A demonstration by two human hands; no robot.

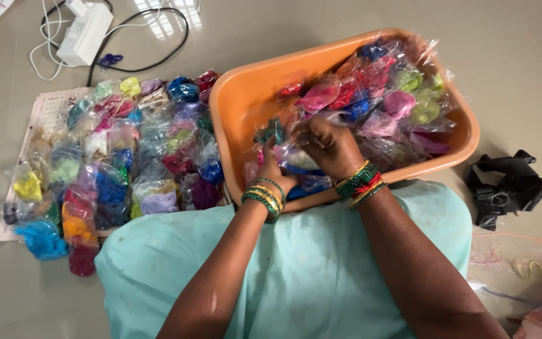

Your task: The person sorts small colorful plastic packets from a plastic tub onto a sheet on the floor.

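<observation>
An orange plastic tub [233, 107] sits on the floor in front of me, holding several clear packets of coloured thread [384, 103]. Both hands are inside it near its front edge. My right hand [330, 147] is closed over a clear packet [296, 160] with pale and blue contents. My left hand [271, 169] grips the same packet from the left side. Both wrists carry green, red and gold bangles.
Left of the tub, several packets of coloured thread [120, 157] lie spread on a sheet of paper [48, 110]. A white power strip [83, 31] with cables lies at the far left. A black cloth [506, 185] lies to the right. My light-green garment [296, 270] covers my lap.
</observation>
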